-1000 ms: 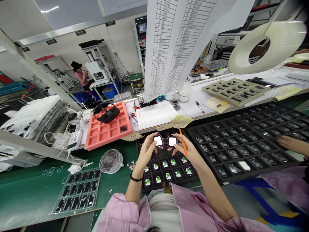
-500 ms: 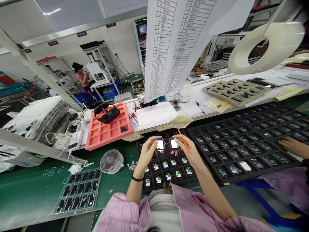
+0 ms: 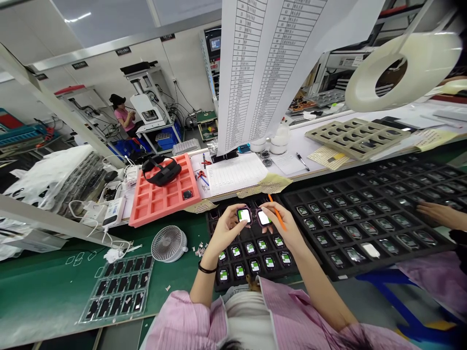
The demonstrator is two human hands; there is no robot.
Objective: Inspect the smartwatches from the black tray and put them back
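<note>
My left hand is closed on a smartwatch body with a dark frame and a lit white screen, green along its left side. Its thumb lies at the lower edge of the screen. A second smartwatch body, also lit white, is in my right hand, beside the first. An orange stick-like tool is tucked in that same right hand, slanting up past the fingers. Below both hands lies a black foam tray whose pockets hold several watches with green-and-white screens.
More black trays of watches extend right, where a co-worker's hand reaches in. A small fan and a clear tray stand left. Behind are a red tray and paper forms; a printed sheet hangs ahead.
The watch in my left hand has shifted slightly and turned, and the left thumb now lies across its lower edge. My right hand stays nearly still. The co-worker's hand has moved slightly.
</note>
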